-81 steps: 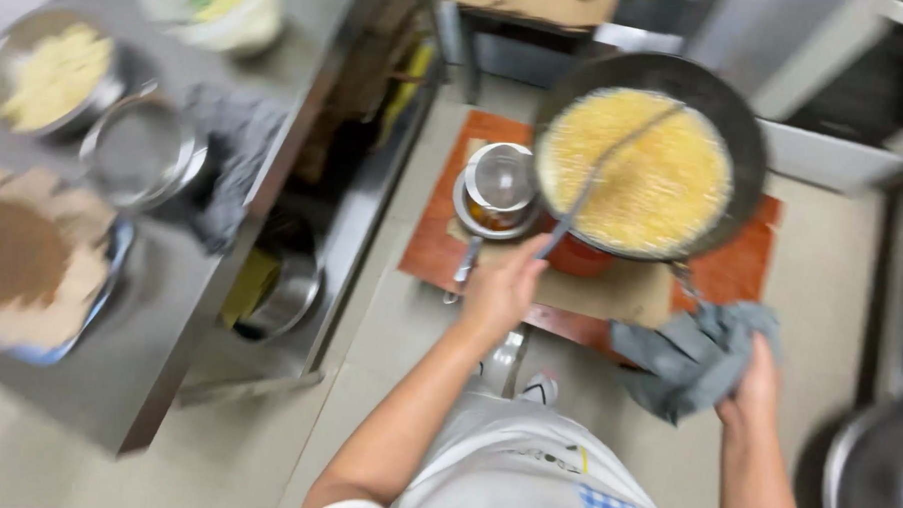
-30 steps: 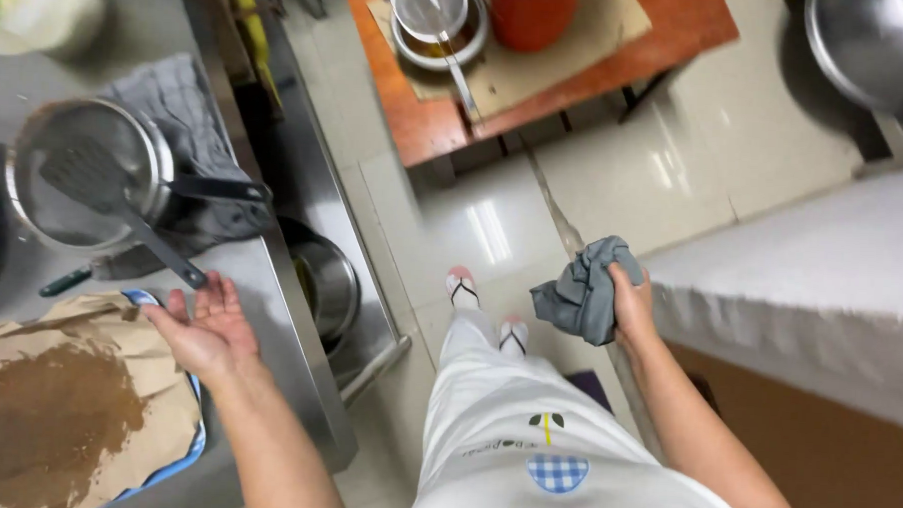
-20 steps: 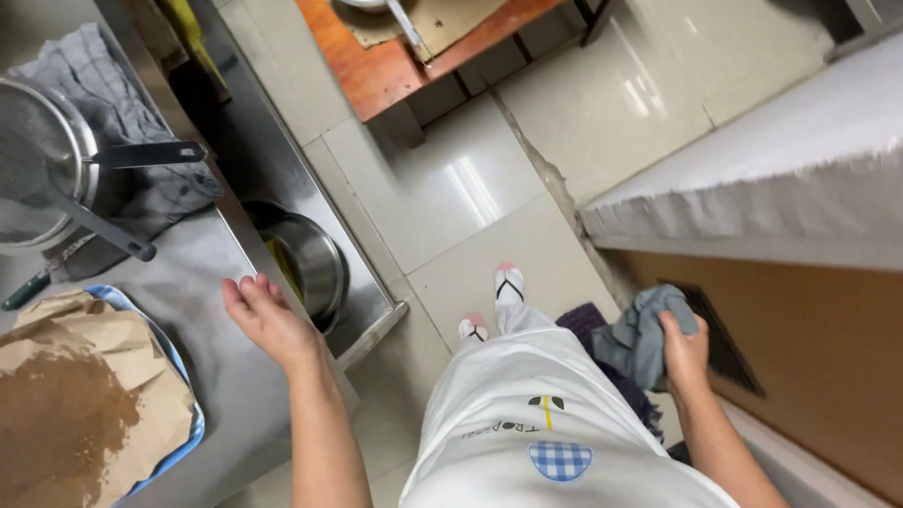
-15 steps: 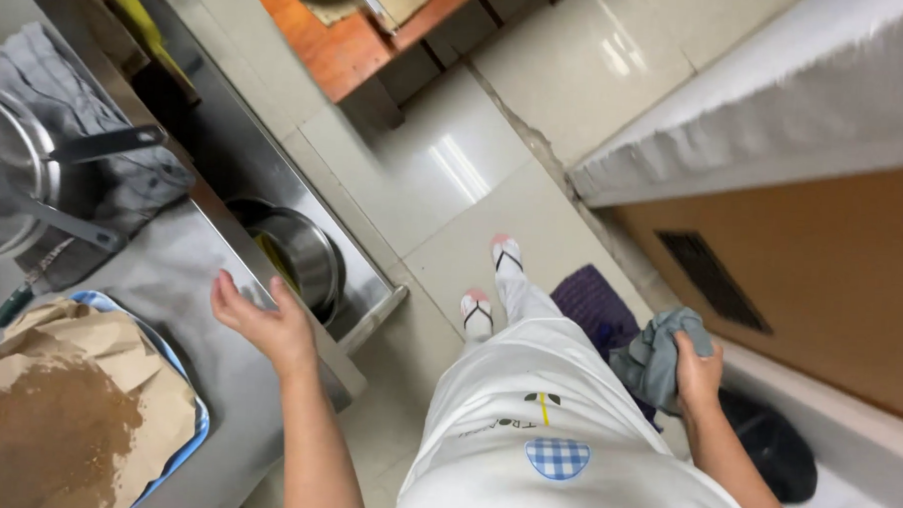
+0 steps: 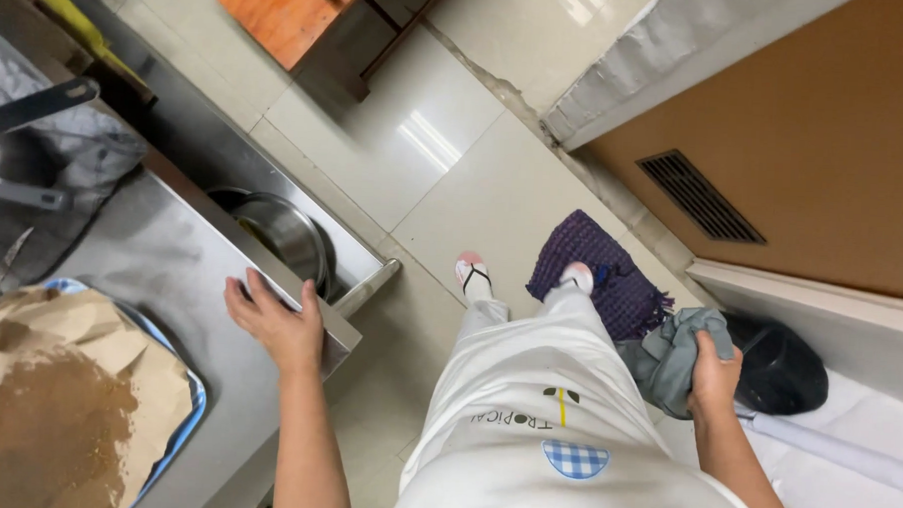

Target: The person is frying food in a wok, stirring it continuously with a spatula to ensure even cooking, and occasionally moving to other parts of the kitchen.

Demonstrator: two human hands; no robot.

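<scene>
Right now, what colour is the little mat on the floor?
Dark purple. The mat shows in the head view, under one foot.

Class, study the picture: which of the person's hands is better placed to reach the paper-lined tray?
Left. The left hand rests free on the steel counter beside the paper-lined tray; the right hand grips a grey cloth, away from it.

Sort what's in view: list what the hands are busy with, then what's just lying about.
In hand:
left hand on the steel counter's corner
right hand gripping a crumpled grey cloth

Lying about:
brown-paper tray of brown powder
steel bowl on lower shelf
purple floor mat
black bin
</scene>
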